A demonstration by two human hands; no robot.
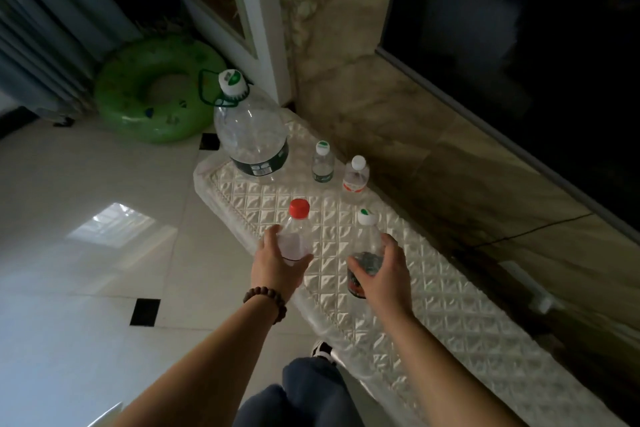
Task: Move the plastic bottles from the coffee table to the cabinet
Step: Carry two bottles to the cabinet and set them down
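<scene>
A low cabinet top with a quilted white cover (398,274) runs along the marble wall. My left hand (277,262) grips a clear bottle with a red cap (298,234) over the cover's near edge. My right hand (384,272) grips a clear bottle with a white and green cap (367,243) and a dark label. Farther back stand a large clear jug with a green handle (252,139), a small bottle with a green-marked cap (323,163) and a small bottle with a white cap (356,178). Whether the held bottles touch the cover I cannot tell.
A green inflatable swim ring (156,94) leans on the floor at the back left by a curtain. A dark glass panel (519,28) hangs on the wall to the right. White floor tiles (86,201) stretch to the left. My legs and a shoe show below.
</scene>
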